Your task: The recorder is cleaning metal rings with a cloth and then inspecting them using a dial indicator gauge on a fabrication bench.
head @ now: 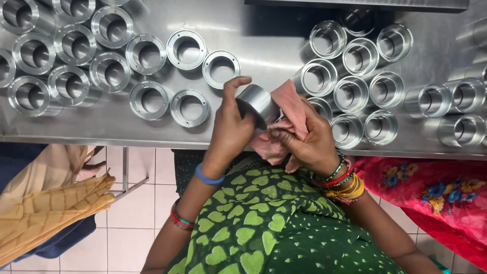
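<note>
Rings point(147, 53) on table point(264, 45) left, sleeves point(355, 83) right, held sleeve point(257, 100) btwn them.

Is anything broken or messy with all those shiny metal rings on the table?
Nothing stands out. The metal rings stand upright in two tidy groups on the steel table, none dented or tipped. The left hand holds one ring while the right hand presses a pink cloth to it.

One head-worn camera looked straight down from close above; the steel counter point(264, 45) filled the upper half of the frame, the wearer's lap and tiled floor point(137, 203) the lower.
</note>
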